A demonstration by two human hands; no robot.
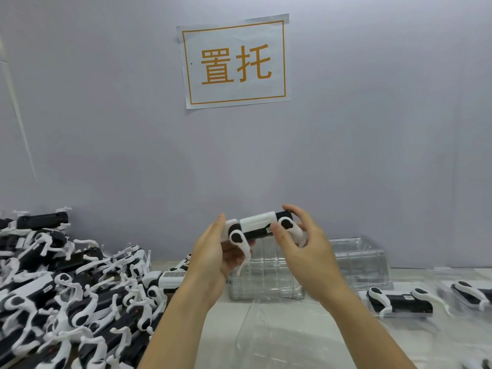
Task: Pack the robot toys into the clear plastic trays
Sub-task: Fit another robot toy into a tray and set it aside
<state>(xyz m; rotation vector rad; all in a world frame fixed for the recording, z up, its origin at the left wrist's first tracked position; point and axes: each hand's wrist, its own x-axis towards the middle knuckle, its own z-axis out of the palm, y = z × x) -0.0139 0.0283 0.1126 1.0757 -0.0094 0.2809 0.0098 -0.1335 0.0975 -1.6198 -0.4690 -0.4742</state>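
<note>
Both hands (263,243) gripped black-and-white plastic robot toy (259,227) w/ thin legs above clear plastic trays (266,278); legs could snag tray rim.

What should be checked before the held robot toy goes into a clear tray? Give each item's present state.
1. Toy secured by both hands: ok, left hand and right hand hold its ends.
2. Toy clear of the table: ok.
3. Stack of empty trays within reach: ok, directly below.
4. Top tray seated squarely: cannot tell.
5. Toy legs folded to fit: cannot tell.
6. Packed toy on the right: ok.
</note>
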